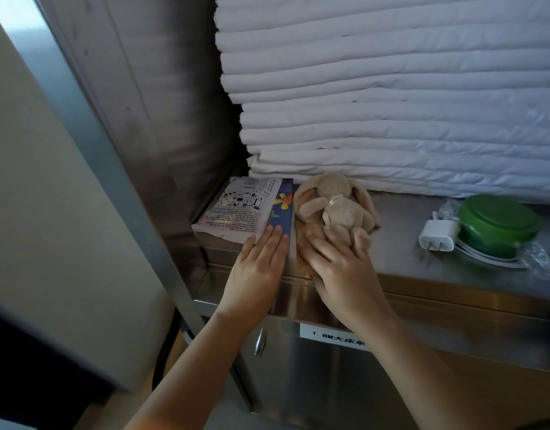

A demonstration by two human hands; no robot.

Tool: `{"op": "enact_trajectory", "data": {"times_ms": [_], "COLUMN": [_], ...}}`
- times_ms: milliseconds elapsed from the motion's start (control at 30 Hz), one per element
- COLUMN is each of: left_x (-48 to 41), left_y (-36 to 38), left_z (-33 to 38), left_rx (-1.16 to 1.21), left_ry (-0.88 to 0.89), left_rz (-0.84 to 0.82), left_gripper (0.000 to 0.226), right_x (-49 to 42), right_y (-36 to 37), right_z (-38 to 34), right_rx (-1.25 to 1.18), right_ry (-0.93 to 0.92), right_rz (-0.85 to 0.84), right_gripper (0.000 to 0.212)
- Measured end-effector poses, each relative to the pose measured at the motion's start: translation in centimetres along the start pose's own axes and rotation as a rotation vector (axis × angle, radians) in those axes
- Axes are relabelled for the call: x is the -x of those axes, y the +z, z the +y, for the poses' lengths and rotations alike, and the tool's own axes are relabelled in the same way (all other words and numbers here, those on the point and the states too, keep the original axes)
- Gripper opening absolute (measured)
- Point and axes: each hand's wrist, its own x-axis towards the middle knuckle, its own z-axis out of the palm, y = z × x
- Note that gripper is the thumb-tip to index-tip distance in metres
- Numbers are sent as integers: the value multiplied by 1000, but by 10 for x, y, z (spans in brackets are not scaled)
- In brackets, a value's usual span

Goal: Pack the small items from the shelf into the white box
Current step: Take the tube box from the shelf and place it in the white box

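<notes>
Your L hand (261, 262) lies flat, fingers straight & together, on blue booklet (283, 209), near-left on shelf (400, 243). R hand (338, 265), fingers spread, rests on plush rabbit (332, 203) just right of it. Cabinet label (334, 335) reads "1.8M大床单"

This looked like a hotel linen store. A tall stack of folded white sheets (391, 97) filled the back of a stainless-steel shelf (400, 215). The cabinet door (298, 386) below the shelf's front edge carried a printed bed-sheet size label (334, 335).
</notes>
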Motion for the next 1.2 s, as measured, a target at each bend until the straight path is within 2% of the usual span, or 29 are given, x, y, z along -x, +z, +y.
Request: {"op": "enact_trajectory", "data": {"times_ms": [67,333,433,467,567,633,833,1200], "left_x": [2,9,14,13,4,-1,-6,-10], "left_y": [-2,-16,-20,-21,-22,-23,-23,-38], "left_z": [2,12,16,17,17,17,18,26], "left_rx": [-23,6,44,49,25,4,41,125], "left_ry": [32,100,80,64,4,2,18,-63], "left_rz": [22,90,64,45,-43,-84,-66,-18], "left_gripper": [34,32,29,29,53,60,54,59], "right_x": [0,6,8,8,5,2,-1,-1], "right_y": [0,1,1,2,4,6,7,-6], "right_z": [-1,1,1,1,0,-1,2,21], "right_rx": [-3,-42,-82,-92,-86,-78,-81,-150], "right_ry": [1,-32,-30,-30,-40,-50,-95,-158], "right_rz": [-6,53,73,70,46,40,68,140], "right_gripper": [42,49,52,54,60,58,46,49]}}
